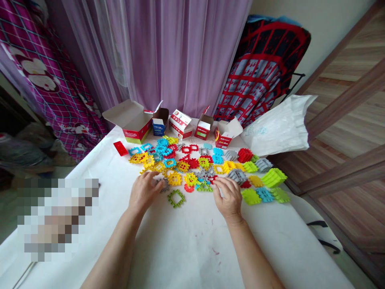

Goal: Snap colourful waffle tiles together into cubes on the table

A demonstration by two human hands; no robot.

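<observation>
Fingers [154, 179] of left hand [144, 192] and right hand [230, 199] touch tiles [175, 179].

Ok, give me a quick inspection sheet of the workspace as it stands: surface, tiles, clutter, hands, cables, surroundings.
Surface: table under a white cloth, with faint pink stains near the front.
Job's things: tiles of many colours in a loose spread; one green tile lies apart, between the hands.
Clutter: small boxes, most open, along the far edge; red card on the left; white bag on the right.
Hands: left hand has its fingers on a grey tile; right hand is at the spread's near edge; grip unclear on both.
Cables: nothing seen.
Surroundings: purple curtain, red blanket, wood floor.
</observation>
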